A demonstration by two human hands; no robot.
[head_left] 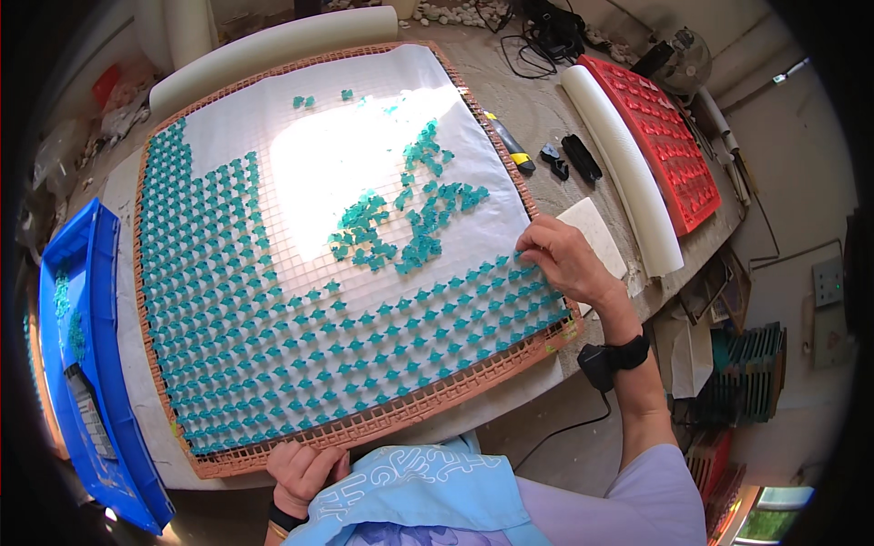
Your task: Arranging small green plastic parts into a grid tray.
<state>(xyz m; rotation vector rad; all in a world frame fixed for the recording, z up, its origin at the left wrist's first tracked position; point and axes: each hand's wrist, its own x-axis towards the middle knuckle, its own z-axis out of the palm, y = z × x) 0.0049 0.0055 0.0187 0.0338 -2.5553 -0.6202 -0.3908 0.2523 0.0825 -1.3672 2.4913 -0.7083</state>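
Observation:
A wide brown lattice frame (391, 420) lies before me, bearing a white sheet (238, 86) with a fine grid. Small teal flower-like pieces stand in neat rows along its left and near parts. A loose heap of the same teal pieces (364, 227) spreads right of the middle. At the right end of the near rows, my right hand (566, 259) pinches a small teal piece, partly hidden by the fingertips. My left hand (305, 471) rests, fingers curled, against the frame's near edge; anything inside it is hidden.
A blue tray (107, 273) holding teal bits and a dark brush-like tool stands left. Beyond the right edge lie a yellow-black cutter (510, 144), black clips (569, 159), a white tile (596, 237), a white roll (628, 173) and a red tray (651, 136). Another roll (273, 50) lies behind.

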